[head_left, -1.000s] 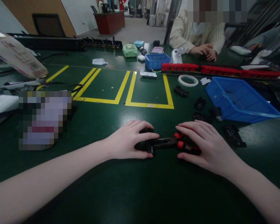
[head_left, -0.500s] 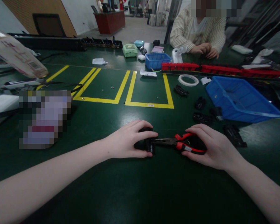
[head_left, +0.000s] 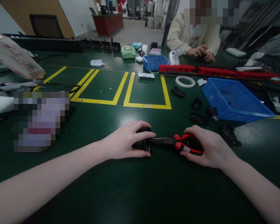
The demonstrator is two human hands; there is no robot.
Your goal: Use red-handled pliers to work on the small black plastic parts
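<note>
Head view only.

Left hand: fingers curled down over a black moulded plastic part, thumb along the near side, pinning it to the dark green matte table mat. The fingers hide most of the part. What shows is a lumpy, slightly glossy block; can't tell the exact shape.

Right hand: wrapped around the grips of the red-and-black-handled steel pliers, fingers over the top, thumb on the near grip. Grips squeezed close together, rubbery-looking with a red sheen.

The pliers nose is dark bare metal, slim and tapered, pointing left. Its tip meets the black part right at the left fingertips. Can't tell whether the jaws actually bite on it.

Part and pliers both lie flat on the mat, centre front, between the two hands, on the near side of the yellow tape rectangle.

Around them:
- Loose black plastic pieces lie to the right, near the right hand.
- A large blue plastic bin sits tilted beyond them.
- A flat white tape ring lies further back, then long red plastic strips and a small blue plastic crate.
- A co-worker in a striped shirt sits across the table, hands together on the surface.
</note>
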